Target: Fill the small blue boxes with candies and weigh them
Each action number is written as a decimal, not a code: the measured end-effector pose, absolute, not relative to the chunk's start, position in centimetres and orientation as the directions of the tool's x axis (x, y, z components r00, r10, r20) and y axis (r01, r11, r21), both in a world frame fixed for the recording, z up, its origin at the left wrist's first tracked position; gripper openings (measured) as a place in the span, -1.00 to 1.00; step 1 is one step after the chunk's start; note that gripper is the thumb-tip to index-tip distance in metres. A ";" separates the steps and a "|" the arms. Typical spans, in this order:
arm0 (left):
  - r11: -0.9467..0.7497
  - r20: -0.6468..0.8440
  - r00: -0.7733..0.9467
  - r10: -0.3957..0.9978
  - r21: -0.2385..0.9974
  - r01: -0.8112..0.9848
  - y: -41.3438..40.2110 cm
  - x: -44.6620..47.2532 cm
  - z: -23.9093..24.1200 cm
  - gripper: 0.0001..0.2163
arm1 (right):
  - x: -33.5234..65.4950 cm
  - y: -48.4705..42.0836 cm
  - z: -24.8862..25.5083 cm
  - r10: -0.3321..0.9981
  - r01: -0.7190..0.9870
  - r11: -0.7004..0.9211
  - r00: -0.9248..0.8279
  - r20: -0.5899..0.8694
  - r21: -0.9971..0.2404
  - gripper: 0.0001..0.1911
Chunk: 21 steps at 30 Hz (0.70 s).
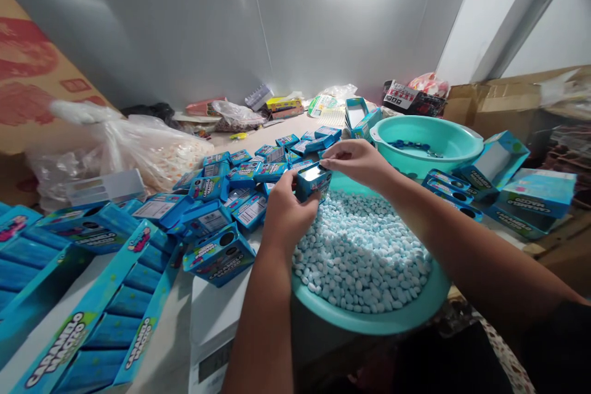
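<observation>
My left hand [285,212] is closed around a small blue candy box [313,182], held over a teal basin [369,319] heaped with pale blue and white candies [362,255]. My right hand [355,162] pinches the box's top edge with thumb and fingers. Both forearms reach in from the lower right and bottom. Many more small blue boxes [240,188] lie scattered on the white table just left of and behind my hands.
Large blue display cartons [87,314] lie at the lower left. A second teal basin [427,144] stands behind, with blue boxes [503,178] to its right. Clear plastic bags [148,151] sit at the left, cardboard boxes at both sides, clutter along the grey wall.
</observation>
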<state>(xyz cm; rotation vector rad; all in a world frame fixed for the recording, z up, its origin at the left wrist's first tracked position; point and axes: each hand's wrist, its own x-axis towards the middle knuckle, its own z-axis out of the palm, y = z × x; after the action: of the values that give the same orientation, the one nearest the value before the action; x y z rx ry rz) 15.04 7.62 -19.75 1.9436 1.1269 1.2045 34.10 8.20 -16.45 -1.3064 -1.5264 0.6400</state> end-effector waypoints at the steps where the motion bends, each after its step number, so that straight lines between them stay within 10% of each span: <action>1: -0.461 0.406 0.223 0.886 0.821 0.338 7.6 15.1 -19.7 -0.69 | 34.2 8.3 -16.4 0.952 0.365 0.226 0.115 0.285 -0.903 -0.69; 7: -0.486 0.514 -0.037 0.857 0.830 0.274 8.4 15.3 -20.5 -0.62 | 34.7 9.2 -17.4 0.981 0.688 -0.168 0.184 -0.055 -0.706 -0.76; 14: -0.458 0.487 -0.147 0.861 0.868 0.190 9.0 15.2 -20.9 -0.60 | 31.7 6.8 -18.4 0.926 0.959 0.006 -0.112 -0.361 -0.283 0.09; 21: -0.408 0.441 -0.072 0.894 0.872 0.270 8.6 15.1 -20.4 -0.66 | 31.7 7.5 -18.8 0.877 0.952 0.130 -0.241 -0.415 -0.277 0.04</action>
<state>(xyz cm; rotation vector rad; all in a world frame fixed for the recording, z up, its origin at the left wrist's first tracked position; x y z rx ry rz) 15.15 8.55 -20.44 1.6706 1.2563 1.5119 31.74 7.54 -18.77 -2.0193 -2.4701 0.8157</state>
